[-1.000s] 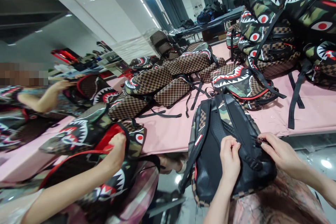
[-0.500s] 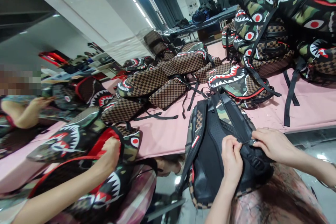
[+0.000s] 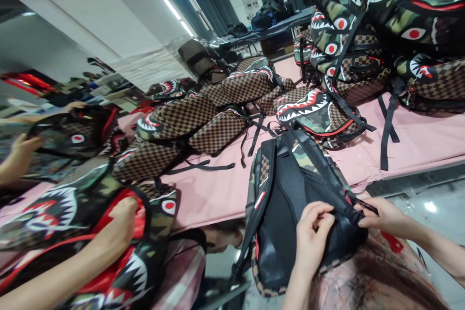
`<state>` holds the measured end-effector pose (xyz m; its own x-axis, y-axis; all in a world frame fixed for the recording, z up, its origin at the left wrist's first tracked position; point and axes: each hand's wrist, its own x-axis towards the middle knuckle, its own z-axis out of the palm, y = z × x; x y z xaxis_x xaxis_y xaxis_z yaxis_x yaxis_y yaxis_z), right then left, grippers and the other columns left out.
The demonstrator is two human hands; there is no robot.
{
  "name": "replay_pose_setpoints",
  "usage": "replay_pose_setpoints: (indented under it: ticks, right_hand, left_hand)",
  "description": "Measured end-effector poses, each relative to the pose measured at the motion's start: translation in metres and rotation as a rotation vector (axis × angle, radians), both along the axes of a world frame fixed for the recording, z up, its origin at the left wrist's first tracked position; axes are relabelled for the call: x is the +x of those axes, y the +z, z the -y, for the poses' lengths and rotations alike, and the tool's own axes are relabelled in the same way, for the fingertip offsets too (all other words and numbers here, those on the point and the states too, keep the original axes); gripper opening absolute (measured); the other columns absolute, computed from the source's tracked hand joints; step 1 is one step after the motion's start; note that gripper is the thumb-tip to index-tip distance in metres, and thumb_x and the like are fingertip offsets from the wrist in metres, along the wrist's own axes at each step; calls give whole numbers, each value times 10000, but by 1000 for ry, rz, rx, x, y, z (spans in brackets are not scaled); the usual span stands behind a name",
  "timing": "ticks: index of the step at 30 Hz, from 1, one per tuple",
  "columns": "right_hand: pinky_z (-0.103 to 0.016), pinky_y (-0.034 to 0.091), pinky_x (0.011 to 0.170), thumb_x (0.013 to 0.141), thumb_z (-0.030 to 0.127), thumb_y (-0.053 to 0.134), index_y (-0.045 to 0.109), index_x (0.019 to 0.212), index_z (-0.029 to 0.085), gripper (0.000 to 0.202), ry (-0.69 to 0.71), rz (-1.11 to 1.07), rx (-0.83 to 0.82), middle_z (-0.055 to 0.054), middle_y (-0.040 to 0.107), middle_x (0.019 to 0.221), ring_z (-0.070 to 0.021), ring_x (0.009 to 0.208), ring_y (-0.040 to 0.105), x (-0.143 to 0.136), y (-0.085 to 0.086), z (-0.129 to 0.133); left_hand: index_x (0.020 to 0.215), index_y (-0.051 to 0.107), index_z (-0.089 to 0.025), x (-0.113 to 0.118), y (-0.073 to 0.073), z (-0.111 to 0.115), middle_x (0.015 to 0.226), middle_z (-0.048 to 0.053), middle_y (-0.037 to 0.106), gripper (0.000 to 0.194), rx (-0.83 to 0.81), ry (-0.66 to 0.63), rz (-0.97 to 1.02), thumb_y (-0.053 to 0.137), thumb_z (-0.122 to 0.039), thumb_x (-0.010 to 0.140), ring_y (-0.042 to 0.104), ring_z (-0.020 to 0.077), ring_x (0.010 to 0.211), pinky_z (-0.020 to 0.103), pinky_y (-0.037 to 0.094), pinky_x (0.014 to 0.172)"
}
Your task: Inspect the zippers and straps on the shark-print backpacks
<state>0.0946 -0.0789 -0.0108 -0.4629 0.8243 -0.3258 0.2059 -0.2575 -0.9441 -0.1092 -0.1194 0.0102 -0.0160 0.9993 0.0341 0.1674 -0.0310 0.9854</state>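
Observation:
A backpack (image 3: 279, 203) with a black padded back, checkered edging and camouflage patches leans on the pink table's edge and my lap, its back panel and shoulder straps facing up. My right hand (image 3: 383, 215) is closed on a black strap (image 3: 348, 210) at the bag's right side. Over the lower middle of the back panel, my left hand (image 3: 314, 230) has thumb and fingertips drawn together in a pinch. What lies between those fingertips, if anything, is too small to make out.
Checkered shark-mouth backpacks (image 3: 218, 131) lie across the pink table (image 3: 214, 193), with a tall stack (image 3: 348, 53) at right. At left, a co-worker's hand (image 3: 125, 218) reaches into an open red-lined backpack (image 3: 141, 252). Another person's hand (image 3: 25, 150) holds a dark bag farther back.
My hands have moved apart from the small thing they pinched between them. The right now grips the strap at the bag's side. The view has shifted right.

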Motion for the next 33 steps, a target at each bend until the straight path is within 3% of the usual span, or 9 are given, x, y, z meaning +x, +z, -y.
replay_pose_setpoints:
  ticks: [2,5,13,18,22,26,30,33]
  right_hand:
    - [-228,356,548,584,273,671,587,665,170,156,-34,14,5,75,404,519,-111,545,427,-6,-1,0]
    - [-220,297,501,517,304,724,577,711,175,276,-118,-58,-5,97,331,505,-87,496,334,-20,-1,2]
    - [-228,318,517,559,349,713,541,705,189,277,-141,-93,136,96,331,506,-85,487,332,-43,0,9]
    - [-234,344,541,595,346,688,588,746,176,248,-121,-35,175,82,360,517,-97,505,373,-39,7,8]
    - [-235,404,598,726,338,590,587,943,179,269,-33,49,241,24,517,664,-132,624,493,-27,15,4]
    - [-290,426,762,886,307,393,540,1062,210,249,8,229,578,-55,609,959,-178,874,551,-5,30,-6]
    - [-301,401,707,891,252,427,581,1014,182,209,247,468,1047,-70,622,874,-185,805,551,11,53,-20]
    - [-305,371,668,882,240,456,602,934,181,166,417,625,1221,-58,610,810,-190,749,539,9,69,-28]
  left_hand:
    - [909,669,-196,5,-5,1,1062,94,545,228,-6,91,-42,627,-343,739,584,173,830,301,514,711]
    - [902,670,-196,10,-9,2,1145,98,490,197,42,189,-77,637,-290,731,587,167,841,301,523,715]
    - [747,643,-174,14,-1,6,1024,91,547,99,294,302,-364,555,-184,789,553,198,954,344,454,845]
    - [679,540,-178,17,6,5,858,57,554,140,221,273,-188,500,-187,813,539,171,855,296,446,779]
    - [663,519,-179,15,9,4,860,58,552,164,157,237,-87,495,-227,818,526,176,863,288,428,784]
    - [677,536,-178,15,9,5,873,64,559,162,143,255,-87,486,-235,820,524,188,882,303,411,808]
    - [663,522,-179,19,9,4,868,54,553,168,124,246,-83,485,-229,819,517,183,879,298,397,810]
    - [669,519,-181,22,9,3,872,48,548,161,117,235,-81,484,-223,820,512,178,886,295,385,821]
